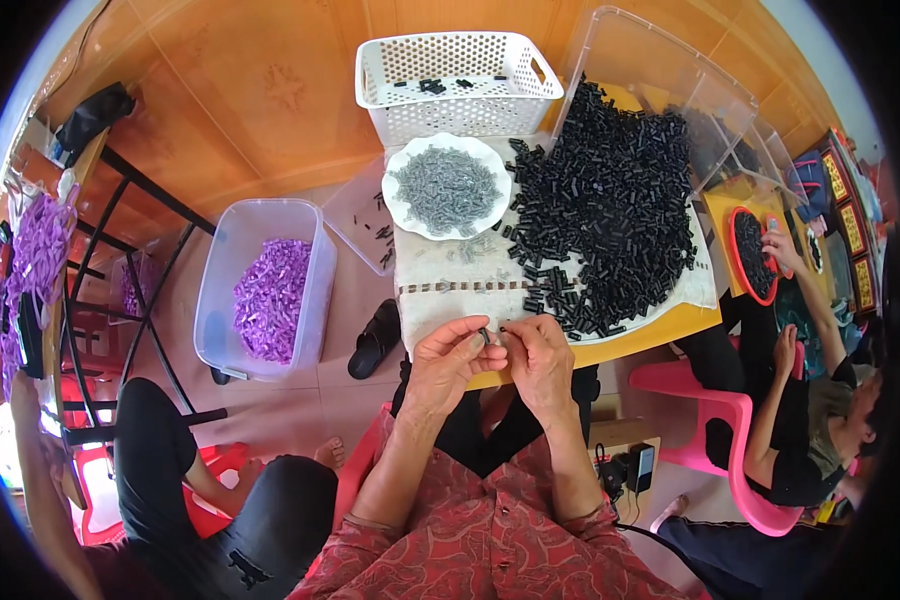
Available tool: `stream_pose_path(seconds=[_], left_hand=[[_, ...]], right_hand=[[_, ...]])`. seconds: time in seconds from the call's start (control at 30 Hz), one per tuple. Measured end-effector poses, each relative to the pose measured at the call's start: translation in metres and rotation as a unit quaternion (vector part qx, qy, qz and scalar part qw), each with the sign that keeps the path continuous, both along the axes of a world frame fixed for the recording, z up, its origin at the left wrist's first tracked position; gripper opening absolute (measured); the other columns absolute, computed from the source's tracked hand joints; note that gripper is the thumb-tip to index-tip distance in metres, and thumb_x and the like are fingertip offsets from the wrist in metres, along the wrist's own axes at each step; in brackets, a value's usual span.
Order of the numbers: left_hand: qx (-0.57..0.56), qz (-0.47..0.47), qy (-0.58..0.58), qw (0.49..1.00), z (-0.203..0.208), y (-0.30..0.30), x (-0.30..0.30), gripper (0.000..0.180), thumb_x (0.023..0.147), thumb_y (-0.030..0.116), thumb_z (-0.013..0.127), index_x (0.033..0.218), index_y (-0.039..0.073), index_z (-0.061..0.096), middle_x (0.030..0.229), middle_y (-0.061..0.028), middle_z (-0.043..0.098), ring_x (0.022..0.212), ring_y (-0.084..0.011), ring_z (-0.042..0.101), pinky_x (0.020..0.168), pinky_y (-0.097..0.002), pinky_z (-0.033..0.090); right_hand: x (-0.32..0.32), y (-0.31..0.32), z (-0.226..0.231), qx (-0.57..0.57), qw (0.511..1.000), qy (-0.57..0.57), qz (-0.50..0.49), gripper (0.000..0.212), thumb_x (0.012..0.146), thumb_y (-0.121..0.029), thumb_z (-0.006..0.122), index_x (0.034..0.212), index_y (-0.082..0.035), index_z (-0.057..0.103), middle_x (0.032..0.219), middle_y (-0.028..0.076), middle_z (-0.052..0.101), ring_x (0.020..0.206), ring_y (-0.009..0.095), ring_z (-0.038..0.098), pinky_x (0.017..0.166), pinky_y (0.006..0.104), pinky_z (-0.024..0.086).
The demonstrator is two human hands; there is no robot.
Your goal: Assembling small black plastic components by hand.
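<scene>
My left hand [448,368] and my right hand [541,368] meet at the near edge of the table. A small black plastic piece [484,337] is pinched between the left thumb and fingers. The right fingertips are pressed together close beside it, and whatever they grip is too small to make out. Beyond and to the right lies a large heap of short black tube-like pieces [610,190]. Past my hands, a white scalloped plate [394,214] holds a pile of small clear-grey plastic pieces [445,190].
A white perforated basket [430,122] with a few black pieces stands at the back. At left, a clear bin [213,300] holds purple pieces [273,300]. At right, a co-worker's hand [782,248] reaches over a red basin [767,296]. Another person sits at left.
</scene>
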State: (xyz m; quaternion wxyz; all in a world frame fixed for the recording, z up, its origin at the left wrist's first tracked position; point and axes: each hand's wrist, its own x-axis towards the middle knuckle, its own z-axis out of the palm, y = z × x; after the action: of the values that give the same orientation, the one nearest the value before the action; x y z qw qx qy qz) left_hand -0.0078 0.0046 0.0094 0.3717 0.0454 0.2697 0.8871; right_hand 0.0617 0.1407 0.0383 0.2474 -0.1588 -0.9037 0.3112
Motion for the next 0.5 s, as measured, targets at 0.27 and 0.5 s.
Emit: stream_pose_path(seconds=[0.27, 0.5], left_hand=[[-0.017, 0.061, -0.006, 0.998, 0.005, -0.006, -0.002, 0.02, 0.093, -0.001, 0.056, 0.112, 0.0, 0.062, 0.1, -0.0142, 0.067, 0.087, -0.022, 0.068, 0.077, -0.0362, 0.058], [-0.019, 0.064, -0.024, 0.997, -0.001, -0.009, -0.004, 0.02, 0.092, 0.0, 0.058, 0.111, 0.0, 0.063, 0.1, -0.0135, 0.067, 0.081, -0.0183, 0.066, 0.076, -0.0338, 0.058]], right_hand=[[-0.012, -0.003, 0.01, 0.043, 0.999, -0.011, -0.013, 0.012, 0.077, -0.002, 0.069, 0.088, -0.005, 0.068, 0.082, 0.01, 0.059, 0.077, 0.029, 0.06, 0.065, 0.0384, 0.049], [-0.041, 0.003, 0.009, 0.055, 0.998, -0.002, 0.002, 0.013, 0.078, -0.002, 0.067, 0.091, -0.005, 0.067, 0.082, 0.01, 0.059, 0.078, 0.03, 0.061, 0.065, 0.039, 0.049]])
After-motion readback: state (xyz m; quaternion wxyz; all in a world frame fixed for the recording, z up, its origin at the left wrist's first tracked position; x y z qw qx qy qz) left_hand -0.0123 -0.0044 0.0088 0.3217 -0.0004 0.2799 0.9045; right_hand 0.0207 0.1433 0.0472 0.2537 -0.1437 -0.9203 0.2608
